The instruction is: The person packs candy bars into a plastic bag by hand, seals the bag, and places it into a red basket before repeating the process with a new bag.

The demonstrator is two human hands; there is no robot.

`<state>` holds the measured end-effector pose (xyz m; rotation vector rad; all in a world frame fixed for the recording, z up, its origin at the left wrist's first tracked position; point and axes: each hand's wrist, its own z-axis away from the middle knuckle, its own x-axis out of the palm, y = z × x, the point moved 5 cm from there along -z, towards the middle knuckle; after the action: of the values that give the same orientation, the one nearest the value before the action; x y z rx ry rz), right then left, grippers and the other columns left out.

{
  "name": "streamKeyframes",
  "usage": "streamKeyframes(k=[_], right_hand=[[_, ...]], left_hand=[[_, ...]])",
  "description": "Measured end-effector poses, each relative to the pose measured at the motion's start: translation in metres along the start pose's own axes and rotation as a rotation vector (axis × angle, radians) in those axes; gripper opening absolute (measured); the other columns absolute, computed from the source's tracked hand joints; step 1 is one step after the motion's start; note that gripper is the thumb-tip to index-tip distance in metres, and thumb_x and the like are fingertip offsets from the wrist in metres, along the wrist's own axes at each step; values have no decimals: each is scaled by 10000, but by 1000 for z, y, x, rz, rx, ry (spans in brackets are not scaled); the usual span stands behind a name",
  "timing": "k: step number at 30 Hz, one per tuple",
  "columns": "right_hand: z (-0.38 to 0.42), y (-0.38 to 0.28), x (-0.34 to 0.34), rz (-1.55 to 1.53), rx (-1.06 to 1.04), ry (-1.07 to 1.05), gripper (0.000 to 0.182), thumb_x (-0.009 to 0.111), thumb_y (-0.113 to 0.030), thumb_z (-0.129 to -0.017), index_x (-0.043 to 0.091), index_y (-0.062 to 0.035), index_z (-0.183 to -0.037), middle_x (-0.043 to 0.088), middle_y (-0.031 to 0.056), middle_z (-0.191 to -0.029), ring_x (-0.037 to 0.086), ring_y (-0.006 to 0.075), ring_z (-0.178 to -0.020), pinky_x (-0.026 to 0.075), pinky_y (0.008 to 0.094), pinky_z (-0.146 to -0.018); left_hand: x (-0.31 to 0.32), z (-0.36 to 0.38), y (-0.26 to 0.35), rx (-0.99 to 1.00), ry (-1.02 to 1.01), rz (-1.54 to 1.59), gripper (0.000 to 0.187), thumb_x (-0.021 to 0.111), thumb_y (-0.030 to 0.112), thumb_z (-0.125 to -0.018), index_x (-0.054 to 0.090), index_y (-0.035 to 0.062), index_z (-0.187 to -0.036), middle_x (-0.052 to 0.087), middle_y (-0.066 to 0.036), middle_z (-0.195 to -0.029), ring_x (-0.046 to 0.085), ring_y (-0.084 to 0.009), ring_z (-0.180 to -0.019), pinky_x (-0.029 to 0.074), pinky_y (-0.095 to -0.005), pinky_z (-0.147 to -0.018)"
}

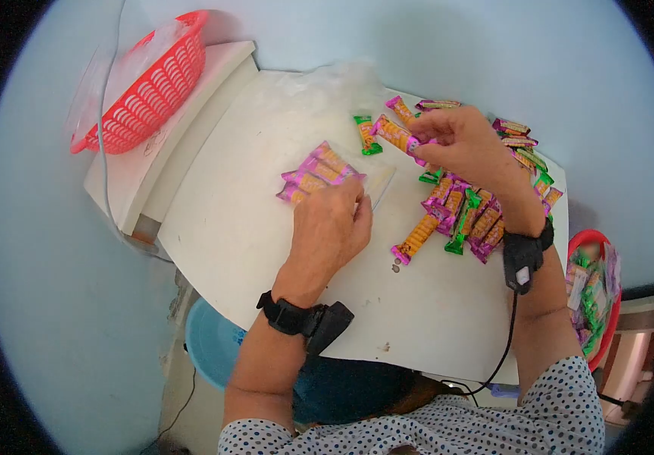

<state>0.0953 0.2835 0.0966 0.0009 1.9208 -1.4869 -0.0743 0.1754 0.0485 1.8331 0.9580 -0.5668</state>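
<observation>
My right hand (467, 148) pinches a pink-wrapped snack packet (394, 133), raised at the near side of a loose pile. That pile holds several pink and green snack packets (485, 221) and spreads over the right of the table. Closer to the middle, my left hand (329, 227) curls over a clear plastic bag (381, 184) with several pink packets (319, 171) lying side by side in it. My left fingertips are partly hidden behind the hand. A green-ended packet (367, 135) lies between the two hands.
Crumpled clear plastic bags (319, 87) lie at the table's (236, 205) back edge. A red basket (149, 91) stands on a white ledge at left. At right, a red container (607, 303) holds more packets. A blue basin (209, 341) sits below the table.
</observation>
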Motion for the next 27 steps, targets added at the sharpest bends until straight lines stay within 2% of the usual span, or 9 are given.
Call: streamKeyframes(k=[2,5,8,9,13,16,19,22,27], right_hand=[[5,-12,-6,-59,64,-151,277,697,-86,-840,675,69,-1068,682,64,-793,634,102,-720,534,241,-649],[16,-12,-11,-147,109,-269,297,684,2,-813,672,68,-1103,700,62,-922,638,91,-748,530,236,-679],[28,-19,-10,38,126,-368,294,681,10,-804,682,60,-1094,704,51,-915,635,79,-749,530,236,-682],[31,-19,-3,-82,78,-328,229,695,-71,-827,712,41,-1025,701,18,-833,613,80,-712,509,253,-655],[34,-13,17,5,139,-441,269,704,-61,-832,696,35,-1083,704,22,-840,608,74,-689,502,230,-626],[35,2,34,-176,322,-356,286,710,-73,-838,693,22,-1107,701,21,-841,600,68,-650,498,218,-582],[37,10,58,-361,341,-323,256,702,-92,-856,703,4,-1093,694,20,-832,590,63,-617,491,218,-545],[36,13,74,-385,302,-280,204,685,-94,-877,710,-15,-1064,683,2,-809,583,53,-619,478,211,-537],[30,16,93,-402,207,-213,105,659,-81,-891,716,-24,-958,664,-21,-761,564,43,-600,445,199,-511]], left_hand=[[-2,-1,-2,-10,31,1,90,659,83,-799,619,33,-735,619,-152,-610,613,-319,-546,483,-416,-533],[1,-1,-6,14,95,13,90,656,80,-799,618,35,-732,614,-148,-612,602,-322,-552,473,-423,-533],[-1,-2,-8,-21,134,37,92,655,78,-797,615,39,-725,606,-145,-613,593,-322,-569,463,-427,-541],[-2,-2,-7,-37,146,41,92,655,77,-795,613,40,-723,604,-145,-614,590,-322,-574,458,-428,-543],[-6,-1,-4,-69,185,122,82,658,71,-786,607,43,-727,606,-148,-636,585,-322,-588,452,-423,-550],[-8,-1,0,-16,245,78,66,663,70,-780,614,45,-745,609,-138,-651,594,-324,-604,458,-420,-549],[-5,1,0,8,279,65,64,668,81,-782,622,48,-751,613,-124,-669,605,-326,-627,466,-416,-554],[-6,3,3,26,323,55,66,677,93,-774,627,53,-756,611,-105,-697,618,-318,-653,462,-418,-542],[-14,4,15,76,365,-36,59,641,98,-727,615,45,-727,572,-119,-812,587,-312,-819,469,-426,-685]])
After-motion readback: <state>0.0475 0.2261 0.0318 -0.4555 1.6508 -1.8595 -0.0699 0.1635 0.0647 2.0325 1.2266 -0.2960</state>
